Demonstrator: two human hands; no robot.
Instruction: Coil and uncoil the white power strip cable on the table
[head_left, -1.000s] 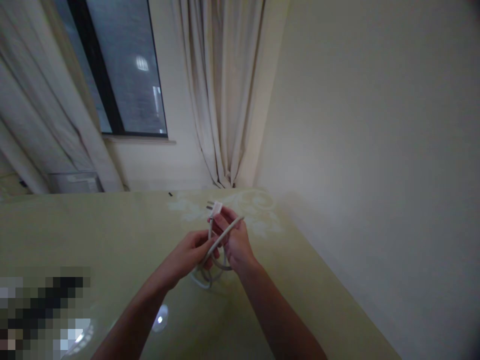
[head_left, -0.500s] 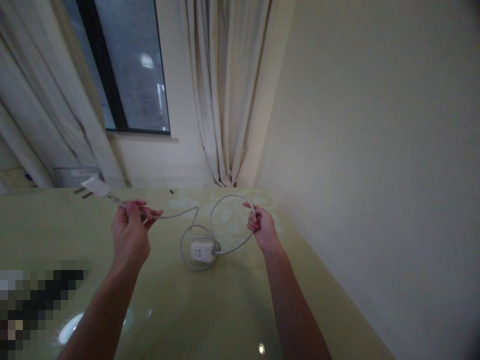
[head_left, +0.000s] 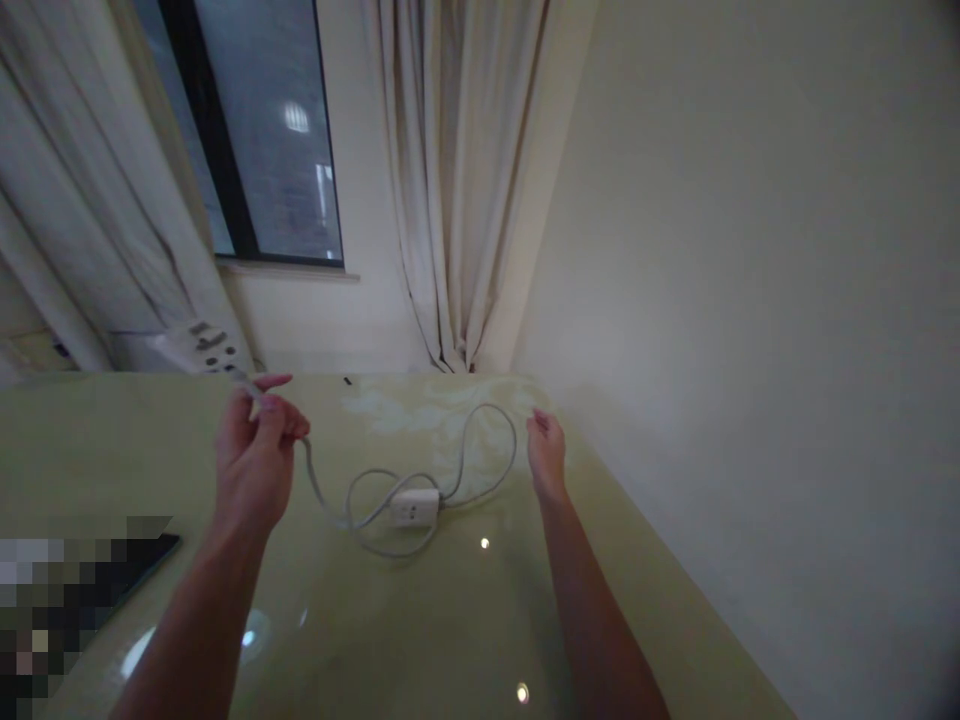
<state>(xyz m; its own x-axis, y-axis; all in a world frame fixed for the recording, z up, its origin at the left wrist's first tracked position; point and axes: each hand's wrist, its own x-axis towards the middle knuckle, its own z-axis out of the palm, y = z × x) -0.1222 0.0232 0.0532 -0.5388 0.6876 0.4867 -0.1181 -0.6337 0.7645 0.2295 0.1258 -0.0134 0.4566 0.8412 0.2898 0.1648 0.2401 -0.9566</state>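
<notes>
At the left our left hand (head_left: 253, 462) is closed on the white cable (head_left: 315, 487), thumb and fingers pinching it just behind the plug (head_left: 208, 345), which sticks out at eleven o'clock from the grip. From the hand the cable drops toward four o'clock onto the green table (head_left: 420, 620) and coils around the socket block (head_left: 415, 508), which lies flat. A loop (head_left: 514, 440) of the cable rests on the table at two o'clock from the block. Our right hand (head_left: 546, 458) sits just beside that loop at its three o'clock, fingers spread and holding nothing. Half a second ago this hand pinched the loop and held it raised; now the loop lies down and the hand has let go, while our left hand keeps its pinch and the plug stands higher.
</notes>
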